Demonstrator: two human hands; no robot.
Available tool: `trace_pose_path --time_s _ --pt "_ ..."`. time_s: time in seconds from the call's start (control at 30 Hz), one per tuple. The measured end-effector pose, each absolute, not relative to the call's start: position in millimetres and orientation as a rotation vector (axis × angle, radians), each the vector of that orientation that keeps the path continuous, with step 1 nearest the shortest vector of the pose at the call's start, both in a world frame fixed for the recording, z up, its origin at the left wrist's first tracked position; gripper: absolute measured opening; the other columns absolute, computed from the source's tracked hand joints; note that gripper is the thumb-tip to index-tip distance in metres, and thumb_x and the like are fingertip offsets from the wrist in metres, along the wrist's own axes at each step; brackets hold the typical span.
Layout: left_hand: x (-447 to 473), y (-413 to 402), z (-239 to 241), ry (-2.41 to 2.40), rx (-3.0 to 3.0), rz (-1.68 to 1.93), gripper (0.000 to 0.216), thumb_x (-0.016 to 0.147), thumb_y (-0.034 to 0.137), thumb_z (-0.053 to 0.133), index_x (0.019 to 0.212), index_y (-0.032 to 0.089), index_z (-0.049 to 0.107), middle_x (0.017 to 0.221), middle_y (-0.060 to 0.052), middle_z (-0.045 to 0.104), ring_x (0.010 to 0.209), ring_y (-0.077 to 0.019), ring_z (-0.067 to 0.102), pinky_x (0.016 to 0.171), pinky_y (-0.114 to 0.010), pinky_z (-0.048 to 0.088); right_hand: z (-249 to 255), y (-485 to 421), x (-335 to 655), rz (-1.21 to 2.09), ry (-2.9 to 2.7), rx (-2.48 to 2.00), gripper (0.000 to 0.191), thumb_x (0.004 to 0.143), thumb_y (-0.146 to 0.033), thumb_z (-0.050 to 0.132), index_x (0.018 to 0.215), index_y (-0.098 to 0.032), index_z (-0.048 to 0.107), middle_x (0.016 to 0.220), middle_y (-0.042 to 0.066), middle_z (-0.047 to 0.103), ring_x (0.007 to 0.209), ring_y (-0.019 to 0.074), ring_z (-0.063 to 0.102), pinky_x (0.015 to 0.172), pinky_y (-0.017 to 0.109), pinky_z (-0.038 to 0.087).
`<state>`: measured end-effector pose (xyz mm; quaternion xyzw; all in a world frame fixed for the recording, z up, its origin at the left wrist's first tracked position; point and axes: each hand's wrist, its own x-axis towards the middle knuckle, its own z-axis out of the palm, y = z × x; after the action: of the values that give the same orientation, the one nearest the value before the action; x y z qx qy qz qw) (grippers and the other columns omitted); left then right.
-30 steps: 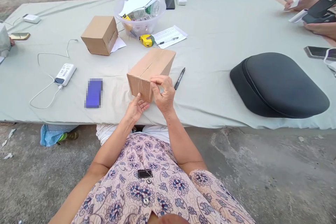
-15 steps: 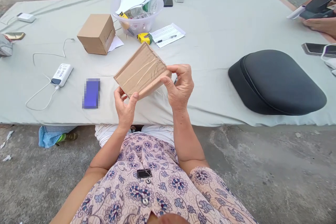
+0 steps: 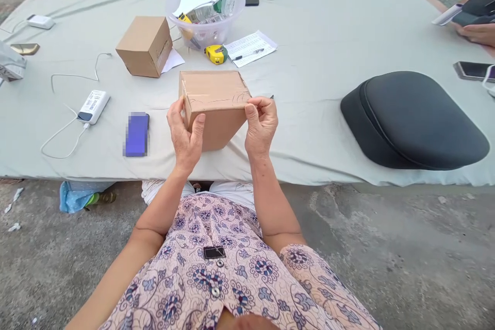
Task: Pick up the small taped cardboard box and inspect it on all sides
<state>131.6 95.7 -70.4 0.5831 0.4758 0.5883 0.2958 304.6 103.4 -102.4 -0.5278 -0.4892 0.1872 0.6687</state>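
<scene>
A brown cardboard box (image 3: 218, 126) is between my hands at the near side of the table, its creased and taped top face turned up towards me. My left hand (image 3: 184, 136) grips its left corner, thumb on the near face and fingers along the side. With thumb and fingers pressed together, my right hand (image 3: 262, 126) pinches the upper right corner. A small dark tip (image 3: 272, 96) pokes out behind the right fingers; what it belongs to is hidden. Another cardboard box (image 3: 143, 49) stands beyond, to the left.
Further back are a yellow tape measure (image 3: 215, 54), a written sheet (image 3: 255, 47) with a pen, and a filled plastic basin (image 3: 204, 36). A black cushion-like case (image 3: 417, 118) lies right; a phone (image 3: 137, 134) and white power bank (image 3: 93, 107) lie left. Other people's hands (image 3: 479, 33) show across the table.
The box in my hands has turned from a slanted, tilted pose to one squarer to me, and its near side face now shows. Both hands still hold it.
</scene>
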Motion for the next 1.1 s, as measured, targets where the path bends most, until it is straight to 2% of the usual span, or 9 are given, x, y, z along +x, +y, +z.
trace_pose_path --time_s 0.13,0.2,0.3,0.47,0.63,0.77,0.93,1.03,1.1 --pt "125.4 116.7 -72.3 1.219 1.512 1.488 0.069 0.088 0.063 0.065 0.145 0.027 0.050 0.155 -0.006 0.046 0.150 -0.0259 0.039 0.127 -0.039 0.031 -124.9 119.4 309.5 0.573 -1.219 -1.183 0.069 0.097 -0.074 0.042 0.146 -0.026 0.051 0.132 0.009 0.058 0.122 0.0217 0.059 0.103 0.037 0.055" --pt "118.6 127.3 -77.2 1.196 1.481 1.460 0.072 0.087 0.064 0.067 0.147 0.028 0.048 0.157 -0.005 0.046 0.149 -0.0252 0.042 0.125 -0.037 0.034 -140.2 124.5 307.0 0.742 -1.223 -1.153 0.079 0.094 -0.077 0.043 0.153 -0.024 0.046 0.136 0.010 0.059 0.124 0.0225 0.059 0.105 0.039 0.054" --pt "104.9 137.9 -88.6 1.176 1.415 1.474 0.075 0.083 0.067 0.070 0.143 0.027 0.049 0.150 -0.007 0.052 0.141 -0.0234 0.051 0.120 -0.032 0.041 -159.9 125.4 297.5 0.961 -1.173 -1.130 0.088 0.085 -0.083 0.053 0.145 -0.018 0.055 0.136 0.013 0.061 0.124 0.0246 0.060 0.104 0.039 0.056" --pt "83.4 139.6 -108.9 1.130 1.245 1.485 0.077 0.077 0.068 0.075 0.134 0.024 0.048 0.135 -0.010 0.060 0.128 -0.0223 0.060 0.109 -0.031 0.049 -172.3 116.9 287.3 1.024 -1.174 -1.121 0.081 0.080 -0.080 0.063 0.134 -0.020 0.066 0.131 0.011 0.063 0.107 0.0201 0.065 0.096 0.035 0.057" --pt "73.1 134.7 -124.9 1.198 1.162 1.439 0.081 0.065 0.070 0.083 0.123 0.023 0.051 0.128 -0.011 0.063 0.118 -0.0212 0.063 0.103 -0.031 0.051 -177.9 103.6 296.2 1.059 -1.294 -1.164 0.074 0.084 -0.072 0.066 0.139 -0.023 0.063 0.132 0.009 0.061 0.096 0.0160 0.063 0.090 0.031 0.057" --pt "67.8 129.0 -133.3 1.199 1.054 1.411 0.084 0.055 0.072 0.087 0.111 0.019 0.053 0.127 -0.013 0.062 0.118 -0.0234 0.064 0.101 -0.032 0.052 -187.3 91.7 300.7 1.074 -1.447 -1.208 0.070 0.084 -0.050 0.069 0.148 -0.025 0.055 0.136 0.009 0.059 0.091 0.0156 0.063 0.089 0.032 0.057" --pt "67.6 111.4 -144.5 1.150 1.122 1.280 0.081 0.069 0.067 0.081 0.131 0.022 0.052 0.139 -0.012 0.058 0.134 -0.0248 0.056 0.113 -0.037 0.048 -197.1 81.5 293.7 0.896 -1.576 -1.297 0.077 0.081 -0.028 0.059 0.156 -0.022 0.043 0.138 0.009 0.059 0.092 0.0171 0.065 0.102 0.041 0.054" --pt "70.5 101.0 -148.4 1.209 1.303 1.239 0.081 0.075 0.060 0.079 0.142 0.025 0.051 0.151 -0.012 0.050 0.144 -0.0260 0.047 0.120 -0.040 0.041 -198.8 77.0 290.1 0.891 -1.528 -1.341 0.078 0.082 -0.026 0.056 0.157 -0.017 0.039 0.134 0.011 0.062 0.100 0.0203 0.067 0.102 0.042 0.054" --pt "73.4 94.9 -144.6 1.296 1.469 1.255 0.077 0.080 0.057 0.076 0.146 0.026 0.051 0.156 -0.011 0.046 0.147 -0.0259 0.043 0.124 -0.042 0.037 -196.6 74.5 289.1 0.815 -1.533 -1.410 0.066 0.085 -0.031 0.058 0.149 -0.016 0.048 0.125 0.011 0.067 0.109 0.0238 0.065 0.103 0.045 0.053"
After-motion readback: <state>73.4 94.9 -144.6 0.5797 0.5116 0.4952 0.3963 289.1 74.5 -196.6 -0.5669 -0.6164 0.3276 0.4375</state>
